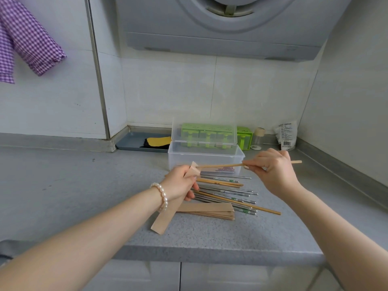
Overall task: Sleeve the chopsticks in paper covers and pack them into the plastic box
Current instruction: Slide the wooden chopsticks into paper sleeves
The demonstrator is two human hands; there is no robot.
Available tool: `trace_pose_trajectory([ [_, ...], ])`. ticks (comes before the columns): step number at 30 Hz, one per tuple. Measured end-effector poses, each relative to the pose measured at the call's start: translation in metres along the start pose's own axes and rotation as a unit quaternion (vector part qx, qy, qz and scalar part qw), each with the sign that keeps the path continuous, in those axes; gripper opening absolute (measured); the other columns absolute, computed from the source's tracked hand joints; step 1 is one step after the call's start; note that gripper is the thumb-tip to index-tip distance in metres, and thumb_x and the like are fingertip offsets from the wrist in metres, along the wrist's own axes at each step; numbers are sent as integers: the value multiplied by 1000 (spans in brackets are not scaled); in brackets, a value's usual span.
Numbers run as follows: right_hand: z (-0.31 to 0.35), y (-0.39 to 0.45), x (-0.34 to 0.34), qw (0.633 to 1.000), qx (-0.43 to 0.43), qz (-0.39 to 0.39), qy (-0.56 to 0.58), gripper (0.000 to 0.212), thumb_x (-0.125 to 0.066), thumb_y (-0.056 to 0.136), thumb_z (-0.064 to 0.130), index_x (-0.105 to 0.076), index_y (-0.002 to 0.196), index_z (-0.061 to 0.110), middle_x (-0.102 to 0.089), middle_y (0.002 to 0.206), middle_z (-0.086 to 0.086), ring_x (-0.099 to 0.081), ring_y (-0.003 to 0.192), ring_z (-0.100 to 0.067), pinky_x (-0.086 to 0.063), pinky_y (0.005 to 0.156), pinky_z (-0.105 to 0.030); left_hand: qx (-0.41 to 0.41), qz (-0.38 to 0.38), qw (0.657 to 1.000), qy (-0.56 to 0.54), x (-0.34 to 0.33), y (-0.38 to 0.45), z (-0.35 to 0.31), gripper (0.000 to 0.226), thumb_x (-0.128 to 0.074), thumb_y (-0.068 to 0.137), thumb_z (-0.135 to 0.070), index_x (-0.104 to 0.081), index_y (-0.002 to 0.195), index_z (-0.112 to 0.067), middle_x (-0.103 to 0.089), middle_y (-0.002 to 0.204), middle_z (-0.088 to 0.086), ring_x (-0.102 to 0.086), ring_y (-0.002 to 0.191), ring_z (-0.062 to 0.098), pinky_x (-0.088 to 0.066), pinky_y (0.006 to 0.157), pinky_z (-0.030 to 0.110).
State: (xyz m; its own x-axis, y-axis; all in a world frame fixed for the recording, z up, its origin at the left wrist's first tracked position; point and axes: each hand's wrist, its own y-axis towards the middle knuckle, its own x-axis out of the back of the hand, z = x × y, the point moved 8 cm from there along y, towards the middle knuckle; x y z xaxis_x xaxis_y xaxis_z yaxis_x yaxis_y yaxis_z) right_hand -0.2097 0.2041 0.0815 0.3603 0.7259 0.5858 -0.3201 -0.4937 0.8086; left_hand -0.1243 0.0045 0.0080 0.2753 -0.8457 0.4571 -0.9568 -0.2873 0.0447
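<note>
The right hand (270,166) pinches a wooden chopstick (220,165), held level, its tip at the mouth of the paper cover (162,217) gripped by the left hand (181,185). Below them lie loose chopsticks (228,196) and stacked covers (207,211) on the table (84,196). The open box (205,156) stands just behind.

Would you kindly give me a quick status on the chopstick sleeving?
Left hand grips paper sleeve, mouth open. Right hand pinches wooden chopstick, tip at the sleeve mouth. Plastic box open behind, path unobstructed.
</note>
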Motion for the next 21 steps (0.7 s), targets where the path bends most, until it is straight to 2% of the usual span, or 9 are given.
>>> trace_pose_trajectory([
  [5,3,0,3,1000,6,-3,2,11,-69,72,22,-77,80,20,-65,66,5,-46,64,-12,-28,68,-35,4,13,1000,-15,-2,-2,-1,19,-42,97,-15,-51,114,-13,-65,84,3,-62,58,14,-56,61,28],
  [10,7,-2,6,999,18,-16,-25,13,-66,73,24,-77,79,22,-66,67,6,-54,62,-20,-29,66,-35,0,23,998,-51,-4,-4,-2,24,-43,96,-11,-48,119,-16,-67,92,4,-66,66,17,-57,66,32],
  [17,20,-6,12,996,61,-35,-49,10,-67,72,24,-77,75,23,-64,63,8,-54,60,-19,-28,65,-33,-5,6,999,-45,-3,-5,-4,23,-38,98,-14,-52,116,-10,-63,87,2,-61,67,12,-55,65,24],
  [21,22,-6,13,996,65,-30,-47,10,-68,72,23,-77,75,23,-64,62,9,-54,58,-18,-28,65,-33,3,5,997,-70,-4,-5,-2,26,-35,100,-18,-56,110,-7,-61,83,4,-57,65,13,-52,66,26],
])
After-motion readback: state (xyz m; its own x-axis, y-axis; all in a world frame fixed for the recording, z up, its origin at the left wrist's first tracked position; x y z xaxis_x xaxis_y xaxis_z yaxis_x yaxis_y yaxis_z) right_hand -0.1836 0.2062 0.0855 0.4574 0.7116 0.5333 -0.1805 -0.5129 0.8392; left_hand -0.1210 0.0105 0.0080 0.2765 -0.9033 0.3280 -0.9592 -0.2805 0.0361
